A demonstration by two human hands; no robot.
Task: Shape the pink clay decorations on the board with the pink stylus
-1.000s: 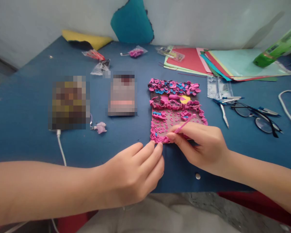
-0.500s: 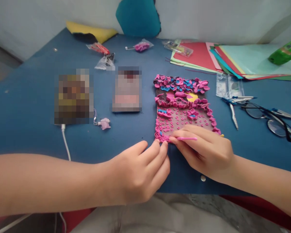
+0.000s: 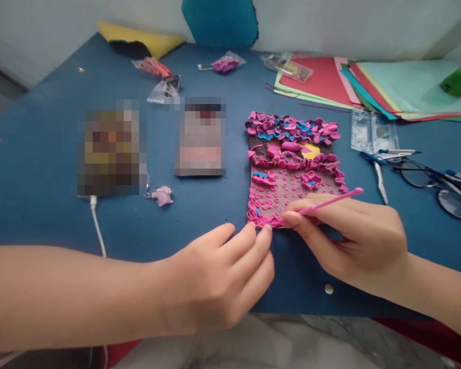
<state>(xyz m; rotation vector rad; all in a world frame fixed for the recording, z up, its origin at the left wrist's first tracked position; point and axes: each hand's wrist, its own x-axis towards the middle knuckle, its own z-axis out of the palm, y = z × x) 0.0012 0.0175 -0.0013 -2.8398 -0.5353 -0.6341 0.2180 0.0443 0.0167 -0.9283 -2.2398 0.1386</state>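
A square board (image 3: 292,184) covered with pink, blue and yellow clay shapes lies on the blue table (image 3: 153,225). My right hand (image 3: 346,236) pinches a thin pink tool (image 3: 330,201) between thumb and fingers; the tool slants up to the right, and its lower tip is near the pink clay edging at the board's bottom. My left hand (image 3: 226,271) rests at the bottom left edge, its fingertips touching the clay edging, its fingers bent and slightly apart, with nothing held in them.
To the left are two blurred flat objects (image 3: 111,154), (image 3: 201,141), a white cable (image 3: 99,225) and a small purple charm (image 3: 163,196). Coloured papers (image 3: 407,84), a clear case (image 3: 372,130), a compass (image 3: 380,179) and glasses (image 3: 455,202) lie right. Small bags (image 3: 226,63) are behind.
My right hand has shifted right and the pink tool has swung from nearly level to a slant, with more of its length showing. My left hand stays at the board's edge. The view has moved slightly.
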